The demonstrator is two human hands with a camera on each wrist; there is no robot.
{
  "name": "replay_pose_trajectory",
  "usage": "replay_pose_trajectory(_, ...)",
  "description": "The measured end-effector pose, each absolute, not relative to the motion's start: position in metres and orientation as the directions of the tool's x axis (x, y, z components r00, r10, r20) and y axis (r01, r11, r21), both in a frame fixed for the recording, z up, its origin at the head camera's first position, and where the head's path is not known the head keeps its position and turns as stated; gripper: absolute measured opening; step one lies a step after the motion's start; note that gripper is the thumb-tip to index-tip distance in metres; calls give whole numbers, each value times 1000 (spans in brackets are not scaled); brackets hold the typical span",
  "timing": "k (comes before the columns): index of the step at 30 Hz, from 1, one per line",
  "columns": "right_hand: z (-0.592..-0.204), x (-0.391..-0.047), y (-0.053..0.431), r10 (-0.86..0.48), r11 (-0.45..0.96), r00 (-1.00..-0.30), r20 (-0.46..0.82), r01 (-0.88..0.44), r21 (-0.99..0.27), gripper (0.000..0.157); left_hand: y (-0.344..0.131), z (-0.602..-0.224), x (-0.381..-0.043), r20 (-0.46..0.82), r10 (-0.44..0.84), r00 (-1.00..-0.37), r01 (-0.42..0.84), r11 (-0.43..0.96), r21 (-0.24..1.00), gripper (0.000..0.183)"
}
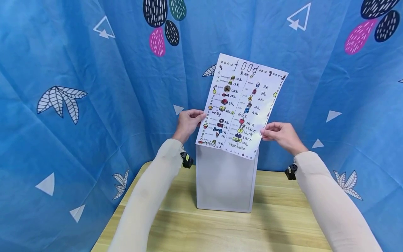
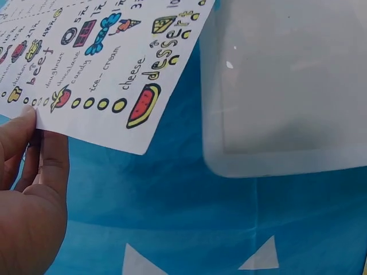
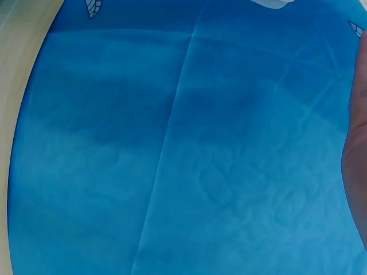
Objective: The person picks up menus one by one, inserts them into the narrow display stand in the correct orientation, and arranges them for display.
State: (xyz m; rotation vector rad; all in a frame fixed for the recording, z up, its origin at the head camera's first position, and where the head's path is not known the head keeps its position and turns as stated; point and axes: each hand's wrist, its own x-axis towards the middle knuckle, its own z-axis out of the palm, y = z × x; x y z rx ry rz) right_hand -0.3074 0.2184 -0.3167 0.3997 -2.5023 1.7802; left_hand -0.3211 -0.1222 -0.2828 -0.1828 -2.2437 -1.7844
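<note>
A white paper food menu (image 1: 234, 105), with coloured little drawings, prices and the heading "food", is held up and tilted in the head view. My left hand (image 1: 188, 123) pinches its left edge between thumb and fingers. On the opposite edge, my right hand (image 1: 283, 135) grips the sheet lower down. Behind the sheet's lower part stands a whitish rectangular board (image 1: 225, 182), its upper part hidden by the paper. The left wrist view shows the menu's "dessert" corner (image 2: 143, 109) beside the board's rounded corner (image 2: 218, 163). Only a sliver of the right hand (image 3: 356, 154) appears in the right wrist view.
The board stands on a light wood-grain table (image 1: 176, 227). A blue patterned curtain (image 1: 126, 87) hangs close behind the table and along its left side. Small black cameras (image 1: 187, 160) sit on both wrists.
</note>
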Motion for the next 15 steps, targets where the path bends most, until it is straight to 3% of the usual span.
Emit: replay_pose_trajectory(15, -305, -313, 207, -165, 274, -963, 213, -252, -928, 37, -119, -263, -331, 357, -147, -922, 299, 313, 901, 21)
